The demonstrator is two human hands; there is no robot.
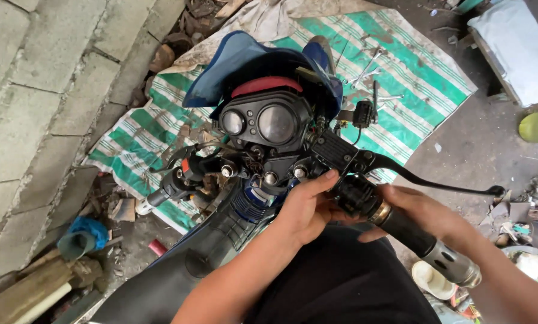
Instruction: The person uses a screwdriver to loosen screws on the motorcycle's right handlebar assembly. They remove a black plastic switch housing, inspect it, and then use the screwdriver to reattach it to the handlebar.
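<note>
Both hands on the motorcycle's right handlebar

The left hand [308, 207] cups the black switch housing [354, 195] from the near-left, fingers curled about it, thumb on top — the right hand [422, 213] closes round the throttle grip [404, 231] just beside it. The bar's long axis runs from the instrument cluster [263, 123] down to the near right, under the brake lever [437, 177].
</note>
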